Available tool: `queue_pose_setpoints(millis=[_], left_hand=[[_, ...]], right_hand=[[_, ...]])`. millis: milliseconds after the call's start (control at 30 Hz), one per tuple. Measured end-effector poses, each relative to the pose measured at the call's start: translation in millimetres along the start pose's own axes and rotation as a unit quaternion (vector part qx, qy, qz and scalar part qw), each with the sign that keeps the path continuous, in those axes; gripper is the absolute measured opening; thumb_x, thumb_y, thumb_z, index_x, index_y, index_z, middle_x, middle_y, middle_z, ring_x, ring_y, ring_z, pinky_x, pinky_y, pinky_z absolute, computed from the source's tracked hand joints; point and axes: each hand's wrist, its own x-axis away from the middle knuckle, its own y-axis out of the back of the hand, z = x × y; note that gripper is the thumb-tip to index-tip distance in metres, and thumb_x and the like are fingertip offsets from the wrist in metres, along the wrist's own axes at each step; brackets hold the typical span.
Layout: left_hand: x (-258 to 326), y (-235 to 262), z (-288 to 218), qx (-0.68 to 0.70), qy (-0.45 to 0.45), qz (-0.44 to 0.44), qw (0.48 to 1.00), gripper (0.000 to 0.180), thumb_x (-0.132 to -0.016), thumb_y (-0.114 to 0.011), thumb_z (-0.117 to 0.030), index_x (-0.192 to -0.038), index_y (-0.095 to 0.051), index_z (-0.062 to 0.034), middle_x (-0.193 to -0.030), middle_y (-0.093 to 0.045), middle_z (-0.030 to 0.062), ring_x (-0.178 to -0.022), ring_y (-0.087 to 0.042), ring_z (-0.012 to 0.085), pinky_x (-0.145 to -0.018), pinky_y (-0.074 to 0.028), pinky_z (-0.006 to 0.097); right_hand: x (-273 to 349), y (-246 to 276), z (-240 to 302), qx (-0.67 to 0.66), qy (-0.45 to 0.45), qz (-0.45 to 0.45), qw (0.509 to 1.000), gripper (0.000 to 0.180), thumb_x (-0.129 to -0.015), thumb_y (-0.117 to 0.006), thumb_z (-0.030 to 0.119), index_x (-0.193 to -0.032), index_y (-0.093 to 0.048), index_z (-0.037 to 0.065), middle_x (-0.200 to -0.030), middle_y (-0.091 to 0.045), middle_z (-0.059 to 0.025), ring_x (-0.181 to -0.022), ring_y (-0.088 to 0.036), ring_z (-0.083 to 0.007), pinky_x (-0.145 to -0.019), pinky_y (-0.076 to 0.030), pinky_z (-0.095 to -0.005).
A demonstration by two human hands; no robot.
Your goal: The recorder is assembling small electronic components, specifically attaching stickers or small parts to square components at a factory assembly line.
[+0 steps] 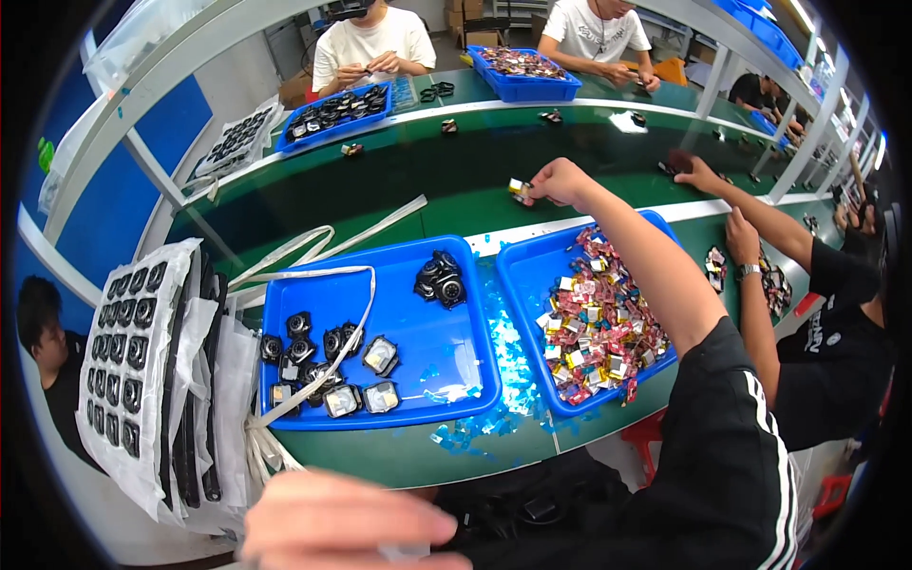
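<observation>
Over the near edge of the green conveyor, my right hand (pixel 560 182) pinches a small electronic part (pixel 521 190) with a white and yellow block on it. My right forearm reaches across a blue tray (pixel 521 313) heaped with similar small electronic parts (pixel 598 323) in red, white and yellow. My left hand (pixel 347 522) is close by at the lower edge, smeared by motion, so its grip is unclear. Beyond it, another blue tray (pixel 418 370) holds several black round-faced housings (pixel 440 280) and some square pieces with pale covers (pixel 381 355).
Blue film scraps (pixel 513 351) lie between the trays. White strips (pixel 323 249) trail over the left tray. Stacked trays of black parts (pixel 123 351) stand at left. Parts ride the conveyor belt (pixel 408 157). Co-workers sit opposite; another person's hands (pixel 698 176) work at right.
</observation>
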Motion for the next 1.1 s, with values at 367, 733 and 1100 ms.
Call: queue_pose_setpoints(millis=[367,733,1100], left_hand=[[-31.6,2.6,-26.6,-0.059,0.041,-0.035,0.997,0.030,-0.098,-0.047,-0.019,-0.125,-0.050,-0.0060,-0.096,-0.061,0.0122,-0.070,-0.062,0.0306,-0.059,-0.053,0.034],[42.8,-53.5,147.7,-0.428,0.275,0.262,0.820,0.042,-0.084,-0.063,-0.012,-0.126,-0.058,-0.0106,-0.122,-0.059,0.0124,-0.104,-0.058,0.0270,-0.087,-0.049,0.039],[63.3,-68.9,197.6,-0.498,0.078,0.330,0.798,0.032,-0.084,-0.053,-0.009,-0.115,-0.059,-0.0017,-0.089,-0.062,0.0084,-0.093,-0.058,0.0211,-0.078,-0.048,0.031]], right_hand=[[-15.6,8.2,-22.2,0.017,-0.024,-0.042,0.999,0.017,-0.074,-0.078,0.008,-0.085,-0.066,0.005,-0.073,-0.064,-0.0026,-0.063,-0.058,-0.0122,-0.056,-0.049,-0.0269],[96.1,33.9,35.1,0.175,0.176,-0.133,0.960,0.022,-0.080,-0.068,0.018,-0.094,-0.070,0.001,-0.077,-0.069,-0.0093,-0.072,-0.067,-0.0183,-0.069,-0.052,-0.0306],[216.9,17.4,22.4,0.128,0.231,-0.104,0.959,0.012,-0.086,-0.067,0.009,-0.094,-0.066,-0.001,-0.077,-0.064,-0.0043,-0.069,-0.059,-0.0101,-0.065,-0.048,-0.0258]])
